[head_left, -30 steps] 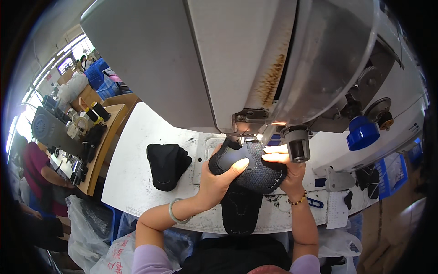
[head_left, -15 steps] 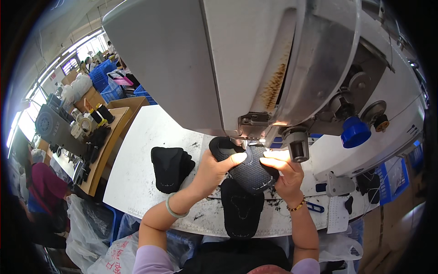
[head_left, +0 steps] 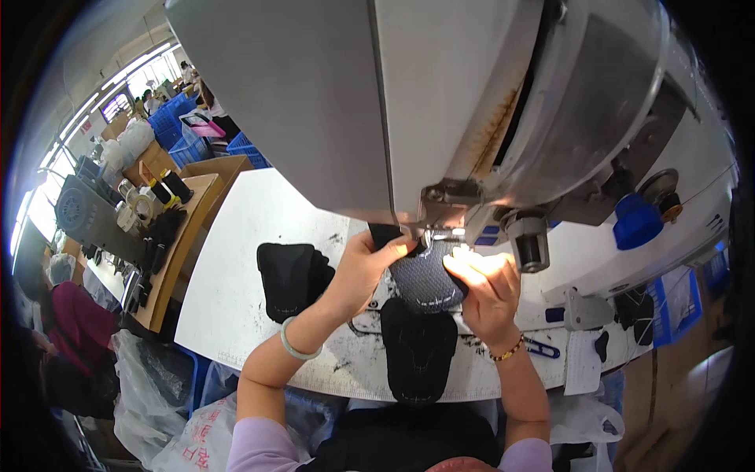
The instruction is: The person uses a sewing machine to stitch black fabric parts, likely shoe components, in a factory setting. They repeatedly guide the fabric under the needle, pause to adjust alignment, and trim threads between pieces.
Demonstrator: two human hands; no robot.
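Under the head of a sewing machine (head_left: pixel 314 102), a dark grey mesh shoe upper (head_left: pixel 429 285) with white stitching along its near end lies at the needle area. My left hand (head_left: pixel 363 269) grips its left side, thumb on top near the presser foot. On the right edge, my right hand (head_left: pixel 489 293) pinches the upper with thumb and fingers, lit by the machine's lamp. Just below my hands, a black shoe upper (head_left: pixel 418 350) with white stitch lines lies at the table's front edge. A stack of black shoe uppers (head_left: pixel 288 283) sits left of my left forearm.
A blue-handled tool (head_left: pixel 543 348) lies right of my right wrist. Dark lint and thread bits are scattered on the white table (head_left: pixel 224 259). Plastic bags (head_left: pixel 149 401) hang below its left edge. Farther left stands a wooden bench (head_left: pixel 185 259) with thread spools.
The grey upper has turned slightly and moved up under the machine head. My right fingers have drawn closer together on its edge. The view has shifted a little.
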